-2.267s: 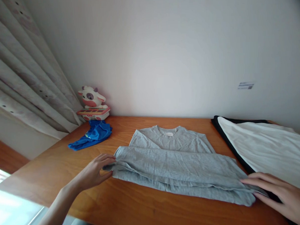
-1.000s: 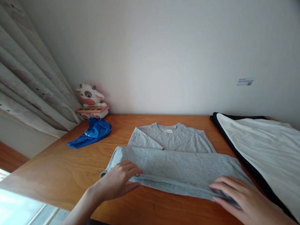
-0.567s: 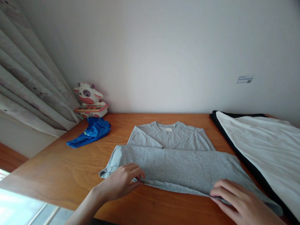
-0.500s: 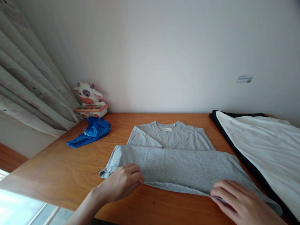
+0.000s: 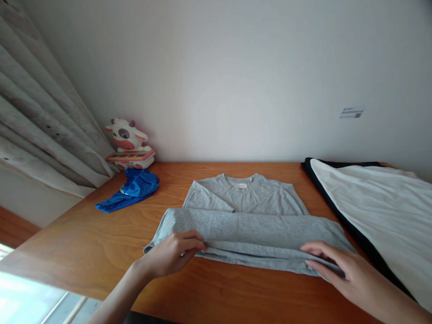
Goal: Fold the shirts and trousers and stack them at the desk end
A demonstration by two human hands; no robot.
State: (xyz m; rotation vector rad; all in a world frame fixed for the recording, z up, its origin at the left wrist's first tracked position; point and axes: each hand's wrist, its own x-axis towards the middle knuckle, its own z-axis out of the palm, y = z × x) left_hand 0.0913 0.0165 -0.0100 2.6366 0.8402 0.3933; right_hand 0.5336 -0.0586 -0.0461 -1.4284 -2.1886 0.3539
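Observation:
A grey T-shirt lies on the wooden table, its collar toward the wall and its lower part folded up over the chest. Along the near edge the cloth is lifted into a second narrow fold. My left hand pinches this edge at the left, fingers closed on the fabric. On the right, my right hand grips the same edge, thumb below and fingers above, with cloth between them. The shirt's near right corner is partly hidden behind my right hand.
White cloth lies over black cloth at the right, close to the shirt. A crumpled blue garment sits at the back left before a cow toy with a keyboard. Curtains hang at the left; a wall stands behind.
The shirt's near edge has been raised and moved away from me, forming a narrow fold. My right hand has moved up and turned, with its thumb now showing. My left hand has shifted slightly forward.

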